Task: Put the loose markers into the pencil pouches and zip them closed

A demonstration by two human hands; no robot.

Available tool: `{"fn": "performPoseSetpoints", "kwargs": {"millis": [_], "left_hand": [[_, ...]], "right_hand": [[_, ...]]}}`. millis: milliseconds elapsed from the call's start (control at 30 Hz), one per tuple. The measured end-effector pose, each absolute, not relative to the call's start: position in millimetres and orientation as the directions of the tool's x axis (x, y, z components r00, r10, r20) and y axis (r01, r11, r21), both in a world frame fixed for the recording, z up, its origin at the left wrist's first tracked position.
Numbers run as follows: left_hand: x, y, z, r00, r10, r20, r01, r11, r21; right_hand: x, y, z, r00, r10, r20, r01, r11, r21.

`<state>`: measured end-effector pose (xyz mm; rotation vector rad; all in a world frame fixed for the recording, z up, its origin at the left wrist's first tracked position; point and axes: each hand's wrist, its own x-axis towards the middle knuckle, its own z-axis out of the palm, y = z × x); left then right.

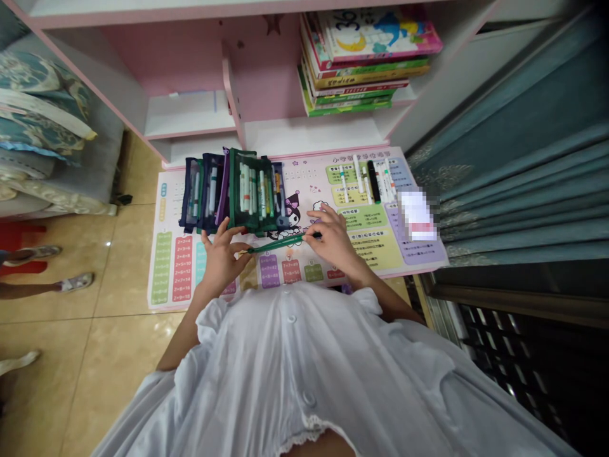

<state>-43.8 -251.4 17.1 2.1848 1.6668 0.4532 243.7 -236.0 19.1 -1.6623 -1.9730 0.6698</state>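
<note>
A narrow green strip, looking like the edge of a mesh pouch (280, 243), stretches between my two hands near the desk's front edge. My left hand (223, 254) pinches its left end, with the other fingers spread. At the right end, my right hand (330, 240) grips it between thumb and finger. Just beyond my left hand lie dark blue and green mesh pouches (252, 190) with markers inside, and a purple-edged one (222, 190) among them. Several loose white markers (360, 174) and a black marker (373, 181) lie at the right on the printed mat (304, 165).
Pink and white shelves (266, 136) stand behind the mat, with stacked books (366, 70) at the right. A blurred-out white object (419, 216) lies on the mat's right side. Blue curtains (514, 152) hang at the right. A person's feet (76, 281) show at the left.
</note>
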Motion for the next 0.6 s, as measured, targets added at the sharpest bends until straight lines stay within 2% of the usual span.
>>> {"fn": "performPoseSetpoints", "kwargs": {"millis": [600], "left_hand": [[-44.9,-251.3,19.1,0.247,0.969,0.029,0.862,-0.233,0.450]], "right_hand": [[257.6,-237.9,16.2,-0.085,0.994,0.065,0.755,0.107,-0.647]]}}
